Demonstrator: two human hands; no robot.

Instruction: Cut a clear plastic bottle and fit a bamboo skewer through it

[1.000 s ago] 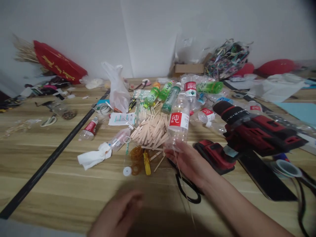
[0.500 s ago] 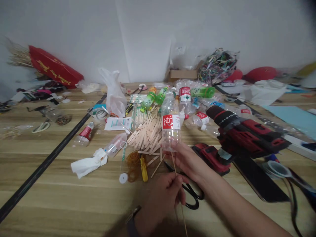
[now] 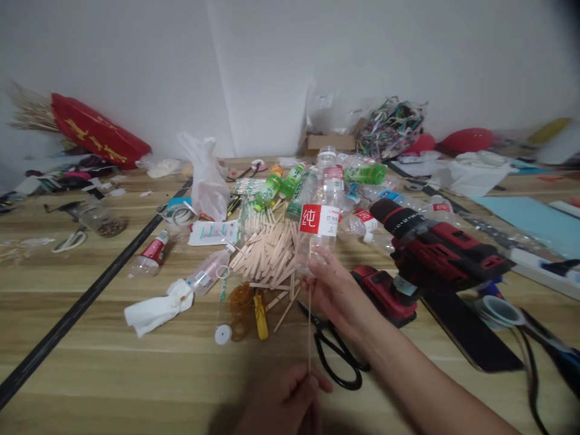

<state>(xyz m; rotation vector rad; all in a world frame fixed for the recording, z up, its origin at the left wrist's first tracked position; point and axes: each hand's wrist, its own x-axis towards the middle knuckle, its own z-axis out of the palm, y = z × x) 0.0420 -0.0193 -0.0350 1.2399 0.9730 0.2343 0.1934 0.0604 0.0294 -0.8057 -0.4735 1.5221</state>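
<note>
A clear plastic bottle (image 3: 324,199) with a red and white label stands upright in my right hand (image 3: 333,290), whose fingers grip its lower part. From the bottle's base a thin wooden stick (image 3: 309,332) runs down to my left hand (image 3: 290,396), which pinches its lower end. Whether the stick enters the bottle is hard to tell. Black scissors (image 3: 338,353) lie beside my right wrist. Behind my hands is a pile of flat wooden sticks (image 3: 267,251). A yellow-handled tool (image 3: 260,317) and rubber bands (image 3: 240,299) lie left of them.
A red and black drill (image 3: 435,248) stands at the right by a black phone (image 3: 471,332). Several plastic bottles lie behind the sticks. A white plastic bag (image 3: 206,181), tissue (image 3: 158,307) and small bottles are at the left. Blue paper (image 3: 530,220) lies far right.
My left hand has moved down and slightly left along the stick, which now hangs more vertically. The bottle has shifted slightly right, and the view has shifted a little.
</note>
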